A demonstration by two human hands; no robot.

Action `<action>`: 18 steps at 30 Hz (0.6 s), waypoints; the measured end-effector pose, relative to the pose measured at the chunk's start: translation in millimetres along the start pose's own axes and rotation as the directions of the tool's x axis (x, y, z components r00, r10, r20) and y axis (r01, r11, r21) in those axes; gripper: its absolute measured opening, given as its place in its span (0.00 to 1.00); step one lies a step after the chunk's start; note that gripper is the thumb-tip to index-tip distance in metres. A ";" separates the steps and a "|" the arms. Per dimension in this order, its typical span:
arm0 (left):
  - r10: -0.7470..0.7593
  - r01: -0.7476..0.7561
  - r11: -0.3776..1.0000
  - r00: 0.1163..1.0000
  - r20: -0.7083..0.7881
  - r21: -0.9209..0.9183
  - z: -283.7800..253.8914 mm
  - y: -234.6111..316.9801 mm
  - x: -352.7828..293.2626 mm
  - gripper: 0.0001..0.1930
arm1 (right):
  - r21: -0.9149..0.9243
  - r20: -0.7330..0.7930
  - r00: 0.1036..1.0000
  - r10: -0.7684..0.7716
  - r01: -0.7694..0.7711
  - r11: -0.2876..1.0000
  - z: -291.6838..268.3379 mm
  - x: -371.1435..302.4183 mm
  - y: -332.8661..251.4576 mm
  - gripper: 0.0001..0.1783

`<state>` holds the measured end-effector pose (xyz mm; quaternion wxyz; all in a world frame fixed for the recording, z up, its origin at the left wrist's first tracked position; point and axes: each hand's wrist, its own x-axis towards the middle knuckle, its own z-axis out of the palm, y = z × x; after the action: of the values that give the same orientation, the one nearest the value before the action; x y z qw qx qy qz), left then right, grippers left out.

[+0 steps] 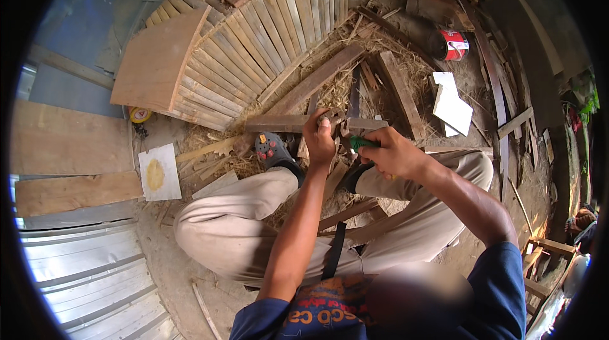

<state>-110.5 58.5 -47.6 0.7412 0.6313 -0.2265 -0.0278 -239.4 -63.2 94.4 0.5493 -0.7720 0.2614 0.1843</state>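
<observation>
My right hand (pixel 398 152) is closed around the green handle of a tool (pixel 361 143). Its working end points toward my left hand, but its kind is too small to make out. My left hand (pixel 321 137) has its fingers and thumb closed at a small brown piece of wood (pixel 332 113). Under both hands a brown wooden board (pixel 274 124) lies crosswise in front of my feet. A dark shoe with red and yellow spots (pixel 271 148) sits just left of my left wrist.
Ahead on the left stands a slatted wooden structure (pixel 254 42) with a brown panel (pixel 158 61). Planks (pixel 399 92) lie among shavings. White pieces (pixel 451 108) and a red can (pixel 451 45) lie to the right. A tape measure (pixel 139 115) and corrugated metal (pixel 95 270) are left.
</observation>
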 end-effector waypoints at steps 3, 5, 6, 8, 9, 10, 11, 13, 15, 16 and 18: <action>-0.028 0.026 0.998 0.998 -0.049 -0.049 -6.1 -6.9 5.8 0.19 | -0.045 -0.092 0.954 -0.286 0.283 0.958 2.6 12.1 8.1 0.15; -0.210 0.204 0.957 0.978 -0.008 -0.208 -16.7 -10.7 12.8 0.23 | -0.214 -0.203 0.682 -0.702 0.669 0.712 4.2 21.3 7.0 0.17; -0.165 0.164 0.986 0.984 -0.066 -0.026 -21.0 -11.5 12.9 0.24 | -0.052 -0.241 0.791 -0.562 0.568 0.821 -4.6 24.1 5.8 0.19; -0.173 0.175 0.982 0.984 0.030 -0.070 -27.7 -12.7 17.3 0.27 | 0.345 -0.268 0.908 -0.323 0.403 0.848 -15.4 32.6 -3.0 0.24; -0.178 0.192 0.967 0.980 0.093 -0.168 -29.9 -13.3 21.2 0.28 | 0.358 -0.324 0.879 -0.351 0.457 0.814 -21.8 34.9 -6.5 0.26; -0.219 0.231 0.962 0.971 0.094 -0.145 -31.1 -14.2 25.2 0.29 | 0.345 -0.353 0.878 -0.324 0.444 0.827 -24.7 38.0 -9.3 0.26; -0.243 0.252 0.945 0.967 0.071 -0.208 -32.2 -15.2 29.7 0.27 | 0.337 -0.370 0.843 -0.389 0.513 0.790 -25.4 40.7 -9.7 0.26; -0.264 0.270 0.893 0.962 0.066 -0.359 -34.0 -18.5 43.3 0.24 | 0.047 -0.568 0.684 -0.458 0.582 0.812 -12.3 42.2 -1.4 0.25; -0.290 0.303 0.905 0.953 0.087 -0.299 -44.2 -20.4 56.5 0.26 | -0.076 -0.661 0.558 -0.502 0.616 0.784 14.0 43.1 17.0 0.22; -0.316 0.324 0.902 0.946 0.075 -0.287 -49.8 -21.1 60.5 0.28 | -0.051 -0.689 0.546 -0.476 0.619 0.784 28.6 42.8 28.7 0.20; -0.360 0.359 0.880 0.931 0.058 -0.310 -62.3 -21.3 66.2 0.30 | 0.190 -0.629 0.725 -0.280 0.493 0.849 51.1 43.3 50.1 0.18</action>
<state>-22.9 90.0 -54.2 0.8145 0.5358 -0.0976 -0.2001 -235.2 -36.6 15.2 0.5955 -0.7195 0.2744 -0.2289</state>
